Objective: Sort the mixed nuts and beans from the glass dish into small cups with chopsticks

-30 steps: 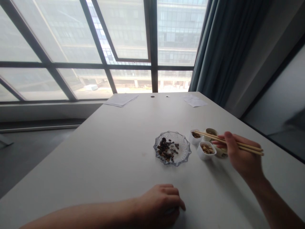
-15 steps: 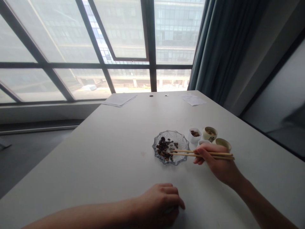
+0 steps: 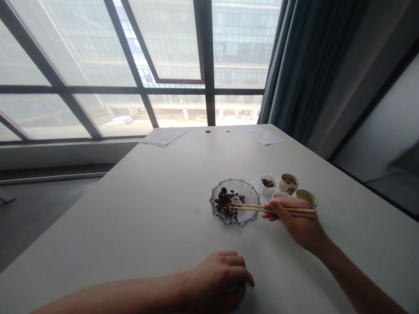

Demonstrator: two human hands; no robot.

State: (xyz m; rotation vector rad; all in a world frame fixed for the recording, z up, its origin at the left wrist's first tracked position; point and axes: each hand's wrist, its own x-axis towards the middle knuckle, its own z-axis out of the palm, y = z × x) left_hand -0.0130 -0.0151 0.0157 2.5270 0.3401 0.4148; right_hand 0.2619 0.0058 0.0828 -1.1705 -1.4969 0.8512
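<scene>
My right hand (image 3: 291,218) is closed round a pair of wooden chopsticks (image 3: 278,210). Their tips reach over a clear glass dish (image 3: 250,218) with a scalloped rim and touch or nearly touch a heap of small dark bean-like pieces (image 3: 224,201). Whether a piece is pinched between the tips is too small to tell. Just in front of me, my left hand (image 3: 222,277) rests on the white table with its fingers loosely curled and nothing visible in them. Beyond the right hand, a white cup (image 3: 267,192) holds brown pieces.
Behind my right hand stand a cream cup (image 3: 285,186) with pale brown contents, a greenish cup (image 3: 312,201) and another white cup (image 3: 281,194), partly hidden. Papers (image 3: 163,136) lie at the table's far left and a sheet (image 3: 267,137) at the far right.
My right hand has shifted slightly left, carrying the chopstick tips further into the dark heap and closer together. The left hand and the dish have stayed put.
</scene>
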